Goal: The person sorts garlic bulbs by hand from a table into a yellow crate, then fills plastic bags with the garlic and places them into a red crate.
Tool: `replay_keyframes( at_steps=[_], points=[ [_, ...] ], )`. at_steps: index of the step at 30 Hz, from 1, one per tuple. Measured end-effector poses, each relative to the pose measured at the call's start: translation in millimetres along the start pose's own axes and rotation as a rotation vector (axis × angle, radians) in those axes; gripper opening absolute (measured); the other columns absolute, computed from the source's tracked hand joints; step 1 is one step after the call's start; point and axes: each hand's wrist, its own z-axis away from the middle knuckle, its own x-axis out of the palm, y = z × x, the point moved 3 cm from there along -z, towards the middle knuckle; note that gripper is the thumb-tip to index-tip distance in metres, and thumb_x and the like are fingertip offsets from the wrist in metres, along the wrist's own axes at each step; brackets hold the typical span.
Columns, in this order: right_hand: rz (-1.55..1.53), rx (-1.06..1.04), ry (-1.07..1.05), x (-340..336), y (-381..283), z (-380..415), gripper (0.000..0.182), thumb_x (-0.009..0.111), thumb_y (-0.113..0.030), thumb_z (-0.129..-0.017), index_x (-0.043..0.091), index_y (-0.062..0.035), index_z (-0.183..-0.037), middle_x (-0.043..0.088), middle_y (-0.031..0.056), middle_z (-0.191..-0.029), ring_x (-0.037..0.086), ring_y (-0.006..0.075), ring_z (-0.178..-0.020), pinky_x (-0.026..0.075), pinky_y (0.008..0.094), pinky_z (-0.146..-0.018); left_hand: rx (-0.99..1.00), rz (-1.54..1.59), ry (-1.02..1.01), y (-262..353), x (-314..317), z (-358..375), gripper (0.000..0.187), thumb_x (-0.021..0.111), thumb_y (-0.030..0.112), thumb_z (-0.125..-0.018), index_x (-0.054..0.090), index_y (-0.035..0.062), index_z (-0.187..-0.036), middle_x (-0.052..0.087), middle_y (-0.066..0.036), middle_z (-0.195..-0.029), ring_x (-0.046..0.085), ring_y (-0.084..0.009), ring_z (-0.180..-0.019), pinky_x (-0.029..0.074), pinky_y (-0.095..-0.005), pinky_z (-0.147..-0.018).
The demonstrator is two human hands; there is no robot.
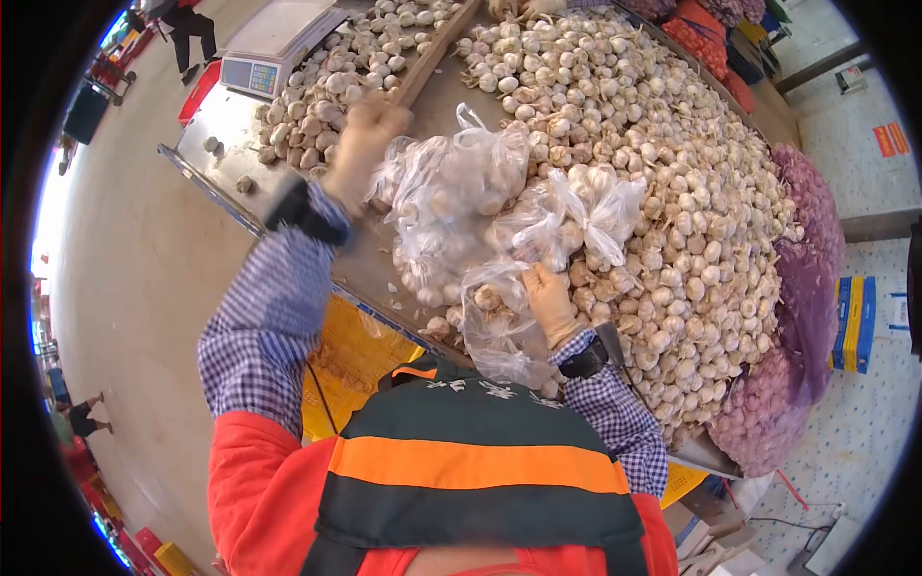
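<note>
My right hand [552,304], in a pale glove, pinches the rim of a clear plastic bag [501,338]; a few garlic bulbs show inside it. My left hand [370,139] is smeared by motion above the table's left part, beside a wooden divider [437,53] and loose garlic bulbs [322,110]. Whether it holds anything does not show. Between my hands lie filled bags of garlic [447,206], and a knotted one [600,216] rests against the large garlic heap [663,230].
A digital scale [274,48] stands at the far left corner of the metal table [216,168]. Full mesh sacks [764,413] line the right edge. Yellow crates [351,360] sit below the near edge. Another person's hands [523,8] reach in at the top.
</note>
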Motion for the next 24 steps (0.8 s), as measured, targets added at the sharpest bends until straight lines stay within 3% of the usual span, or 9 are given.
replay_keyframes(
  at_steps=[2,3,4,9,13,18,21,22,24],
  points=[
    [-0.178,0.035,0.067,7.0,20.9,-2.7,0.03,0.054,-0.028,-0.094,0.063,0.0005,-0.1,0.062,0.0276,-0.089,0.06,0.0442,-0.087,0.048,0.0439,-0.074,-0.063,-0.07,-0.648,74.0,73.4,84.7,0.029,0.063,0.021,-0.088,0.061,0.0061,-0.113,0.064,-0.009,-0.1,0.061,-0.02,-0.093,0.051,-0.0308,-0.081],
    [-0.181,0.041,0.069,5.7,21.3,-2.8,0.03,0.054,-0.028,-0.094,0.063,0.0005,-0.1,0.062,0.0276,-0.089,0.06,0.0442,-0.087,0.048,0.0439,-0.074,-0.008,-0.406,-0.967,34.8,92.7,118.5,0.027,0.061,0.019,-0.088,0.062,0.0073,-0.113,0.064,-0.01,-0.101,0.063,-0.0234,-0.094,0.052,-0.0314,-0.081],
    [-0.145,0.034,0.051,3.0,19.6,-4.4,0.03,0.053,-0.027,-0.094,0.062,0.0009,-0.1,0.062,0.0278,-0.089,0.06,0.0448,-0.087,0.048,0.0441,-0.074,0.36,-0.368,-1.068,14.1,112.3,150.7,0.028,0.056,0.02,-0.091,0.063,0.0112,-0.116,0.067,-0.011,-0.107,0.067,-0.0216,-0.087,0.054,-0.0357,-0.078],
    [-0.032,-0.029,0.096,-9.8,16.1,1.4,0.03,0.05,-0.025,-0.094,0.062,0.0018,-0.1,0.063,0.0272,-0.09,0.059,0.0449,-0.088,0.047,0.0465,-0.074,0.248,-1.148,-1.092,-37.1,150.7,208.8,0.026,0.058,0.009,-0.084,0.059,0.0066,-0.109,0.064,-0.013,-0.096,0.067,-0.0301,-0.083,0.055,-0.0408,-0.07],
    [0.038,0.022,0.103,-15.3,24.7,12.9,0.028,0.05,-0.023,-0.094,0.062,0.0001,-0.102,0.064,0.0257,-0.095,0.06,0.0437,-0.09,0.048,0.0464,-0.076,0.255,-0.989,-1.131,-27.6,140.3,200.5,0.031,0.066,0.016,-0.08,0.06,0.006,-0.108,0.064,-0.015,-0.098,0.068,-0.0284,-0.084,0.056,-0.0372,-0.071],
    [0.149,0.08,0.171,-36.6,21.8,35.2,0.029,0.052,-0.024,-0.093,0.064,-0.0028,-0.109,0.066,0.0228,-0.1,0.063,0.0395,-0.095,0.05,0.0427,-0.082,-0.296,0.17,-0.671,11.7,79.1,162.3,0.028,0.066,0.016,-0.087,0.058,0.0049,-0.111,0.063,-0.003,-0.1,0.061,-0.0123,-0.086,0.052,-0.03,-0.072],
    [0.043,-0.023,0.111,-49.5,2.8,56.2,0.034,0.057,-0.029,-0.09,0.062,-0.0071,-0.116,0.067,0.0204,-0.099,0.064,0.0378,-0.095,0.05,0.0426,-0.08,-0.48,0.153,0.024,34.1,16.3,83.3,0.028,0.052,0.03,-0.097,0.057,0.0048,-0.109,0.056,-0.001,-0.093,0.046,-0.0113,-0.072,0.041,-0.0228,-0.068],
    [0.242,-0.117,-0.024,-51.3,-14.7,63.5,0.039,0.06,-0.032,-0.088,0.06,-0.0092,-0.119,0.067,0.019,-0.099,0.064,0.0368,-0.094,0.05,0.0427,-0.079,-0.108,0.295,-0.182,-37.4,-27.2,22.9,0.029,0.047,0.028,-0.1,0.054,0.0058,-0.117,0.053,-0.001,-0.092,0.048,-0.0123,-0.076,0.043,-0.0257,-0.071],
    [0.441,-0.229,-0.161,-45.1,-24.7,71.9,0.044,0.062,-0.036,-0.086,0.058,-0.0113,-0.123,0.068,0.0177,-0.099,0.065,0.0358,-0.094,0.05,0.0428,-0.078,-0.135,0.22,0.062,27.2,-33.7,13.5,0.03,0.042,0.025,-0.103,0.051,0.0073,-0.125,0.056,-0.007,-0.1,0.054,-0.0164,-0.084,0.047,-0.0279,-0.075]
  ],
)
